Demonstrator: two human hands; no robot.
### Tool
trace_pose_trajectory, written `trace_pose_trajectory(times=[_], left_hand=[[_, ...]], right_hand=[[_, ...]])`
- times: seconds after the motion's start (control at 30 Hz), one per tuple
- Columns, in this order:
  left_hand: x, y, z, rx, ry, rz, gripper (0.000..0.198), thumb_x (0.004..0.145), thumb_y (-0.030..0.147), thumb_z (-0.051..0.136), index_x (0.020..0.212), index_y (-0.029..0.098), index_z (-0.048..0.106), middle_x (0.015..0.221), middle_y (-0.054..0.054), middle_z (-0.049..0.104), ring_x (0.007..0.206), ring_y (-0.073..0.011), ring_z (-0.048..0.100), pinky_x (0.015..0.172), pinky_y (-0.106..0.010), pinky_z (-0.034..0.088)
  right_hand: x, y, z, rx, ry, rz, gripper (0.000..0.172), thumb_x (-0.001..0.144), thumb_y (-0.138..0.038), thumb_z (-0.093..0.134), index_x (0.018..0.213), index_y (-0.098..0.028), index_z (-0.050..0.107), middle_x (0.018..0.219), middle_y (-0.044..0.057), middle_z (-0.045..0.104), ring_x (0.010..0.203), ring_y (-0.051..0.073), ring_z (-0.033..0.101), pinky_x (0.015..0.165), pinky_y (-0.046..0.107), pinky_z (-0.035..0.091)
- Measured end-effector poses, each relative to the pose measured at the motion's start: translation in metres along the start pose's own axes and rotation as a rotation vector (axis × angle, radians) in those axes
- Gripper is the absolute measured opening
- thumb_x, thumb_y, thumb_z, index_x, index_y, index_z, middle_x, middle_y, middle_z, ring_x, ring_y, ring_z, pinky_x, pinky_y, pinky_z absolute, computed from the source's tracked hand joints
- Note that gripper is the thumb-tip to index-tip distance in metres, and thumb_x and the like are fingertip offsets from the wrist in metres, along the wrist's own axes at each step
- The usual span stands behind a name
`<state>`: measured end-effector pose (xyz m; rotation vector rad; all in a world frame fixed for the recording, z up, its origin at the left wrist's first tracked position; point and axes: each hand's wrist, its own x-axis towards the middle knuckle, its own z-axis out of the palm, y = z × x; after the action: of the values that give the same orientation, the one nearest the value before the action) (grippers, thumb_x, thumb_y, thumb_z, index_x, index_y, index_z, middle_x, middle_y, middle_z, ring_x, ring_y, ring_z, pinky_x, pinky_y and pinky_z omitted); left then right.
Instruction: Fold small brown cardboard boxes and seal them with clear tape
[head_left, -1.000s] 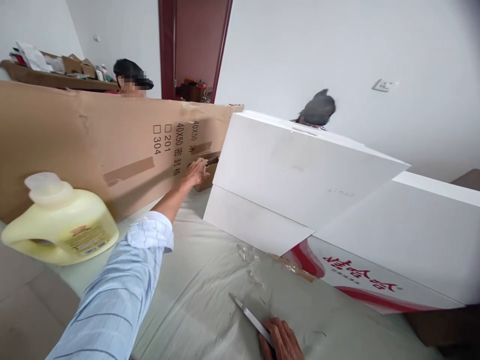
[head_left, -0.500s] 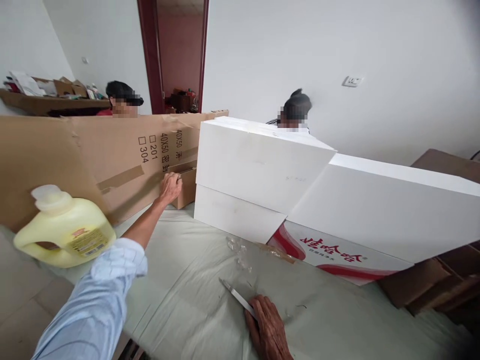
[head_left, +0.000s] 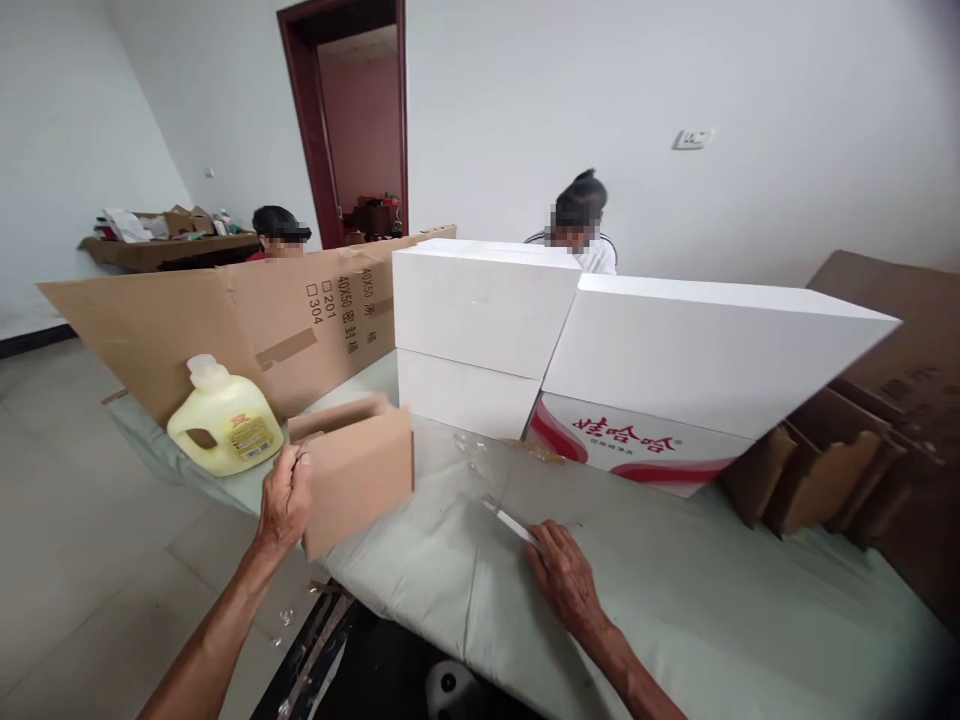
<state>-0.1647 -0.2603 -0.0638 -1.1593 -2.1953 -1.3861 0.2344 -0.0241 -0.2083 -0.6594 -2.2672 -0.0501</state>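
Note:
My left hand (head_left: 286, 500) is closed on the near left edge of a small brown cardboard box (head_left: 364, 485), which is tilted at the left front of the table. The box's top looks open. Under my right hand (head_left: 564, 570), low over the cloth, is a slim white knife-like tool (head_left: 511, 524). My fingers are closed around its near end, and its tip points forward and left. Clear plastic scraps (head_left: 472, 452) lie just beyond that tip.
A yellow jug (head_left: 225, 425) stands behind my left hand against a large cardboard sheet (head_left: 300, 320). White boxes (head_left: 480, 310) and a red-and-white printed carton (head_left: 630, 440) line the green-clothed table (head_left: 637, 610). Folded brown cartons (head_left: 817, 470) stand at right. Two people sit beyond.
My left hand has brought the small box from beside the white boxes toward me and to the left. The right hand still holds the white tool. My view has shifted.

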Motion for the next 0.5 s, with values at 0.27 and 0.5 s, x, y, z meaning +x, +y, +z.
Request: trace_pose_trajectory(times=[0.27, 0.5], left_hand=[[-0.075, 0.066, 0.039, -0.454, -0.452, 0.156, 0.037, 0.114, 0.041, 0.038, 0.126, 0.026, 0.069, 0.139, -0.011, 0.077, 0.145, -0.0291, 0.064, 0.123, -0.05, 0.052], [-0.053, 0.059, 0.031, -0.301, -0.752, 0.453, 0.035, 0.102, 0.03, 0.064, 0.137, 0.028, 0.063, 0.153, -0.011, 0.071, 0.145, -0.0301, 0.065, 0.121, -0.051, 0.056]], right_hand=[[-0.075, 0.022, -0.081, -0.123, -0.061, 0.203, 0.035, 0.116, -0.039, 0.046, 0.091, -0.023, 0.065, 0.086, 0.007, 0.065, 0.082, 0.026, 0.058, 0.078, 0.039, 0.046], [-0.075, 0.006, -0.09, -0.053, -0.078, 0.316, 0.03, 0.114, -0.04, 0.049, 0.118, -0.021, 0.072, 0.11, 0.014, 0.072, 0.101, 0.03, 0.065, 0.091, 0.045, 0.055]])
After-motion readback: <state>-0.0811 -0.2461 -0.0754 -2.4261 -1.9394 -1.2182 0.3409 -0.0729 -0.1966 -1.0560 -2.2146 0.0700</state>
